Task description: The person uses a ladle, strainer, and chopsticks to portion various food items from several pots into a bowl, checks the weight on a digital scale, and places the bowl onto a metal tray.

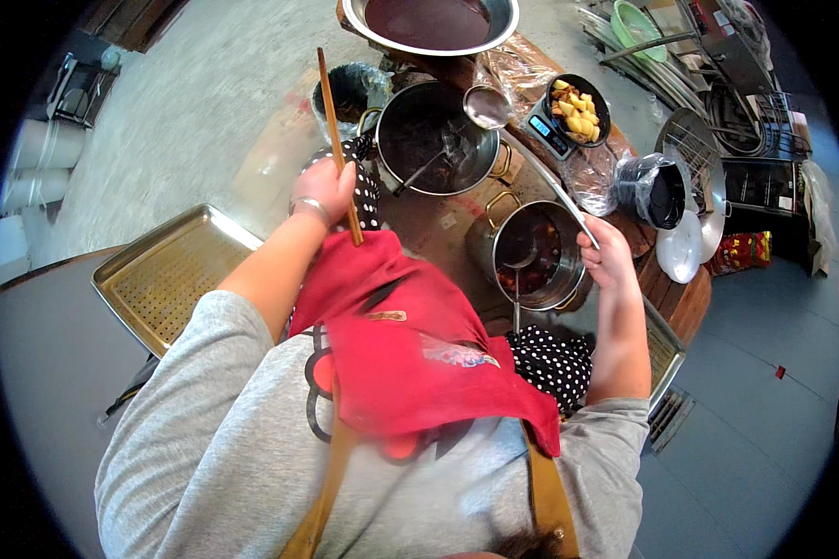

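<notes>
My left hand is closed round a pair of long wooden chopsticks, held upright beside the large pot. My right hand grips the handle of a long-handled metal ladle. Its round head hangs over the right rim of the large pot; whether it is solid or mesh I cannot make out. Inside that gold-handled pot are dark residue and another utensil. Nearer me, a smaller steel pot holds dark liquid with reddish pieces and a second ladle.
A wide metal basin of dark red liquid stands at the far edge. A black bowl of yellow chunks sits on a digital scale. Right of these are a bag-lined black container and a white lid. A perforated tray lies left.
</notes>
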Demonstrator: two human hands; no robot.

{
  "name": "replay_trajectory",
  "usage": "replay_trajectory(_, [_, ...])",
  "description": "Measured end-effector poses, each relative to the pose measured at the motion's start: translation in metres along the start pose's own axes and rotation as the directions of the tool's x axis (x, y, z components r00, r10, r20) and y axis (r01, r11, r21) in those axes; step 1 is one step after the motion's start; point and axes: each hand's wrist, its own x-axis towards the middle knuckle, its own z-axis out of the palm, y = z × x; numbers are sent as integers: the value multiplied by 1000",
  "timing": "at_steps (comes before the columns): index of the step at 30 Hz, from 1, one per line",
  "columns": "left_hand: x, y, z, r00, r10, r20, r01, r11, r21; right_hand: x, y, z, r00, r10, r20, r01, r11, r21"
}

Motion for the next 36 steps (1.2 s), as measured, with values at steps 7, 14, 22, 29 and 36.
replay_trajectory(7, [-1,9,-11,996,-51,74,49,998,30,-10,-21,-33,979,-78,-187,100,988,115])
replay_trajectory(14, [1,1,-5,998,-38,49,37,999,34,27,-17,-55,826,-374,-422,273,920,-280])
replay_trajectory(22, [-1,2,-7,999,-22,33,22,1000,-22,11,-4,-40,417,-890,-184,-60,175,-983])
replay_trajectory(29, [2,-4,3,999,3,-42,-3,1000,-5,14,35,-2,581,-798,-161,480,495,-724])
replay_trajectory(36, [3,-7,8,990,78,-119,-78,997,5,113,89,103,832,-554,-25,218,368,-904])
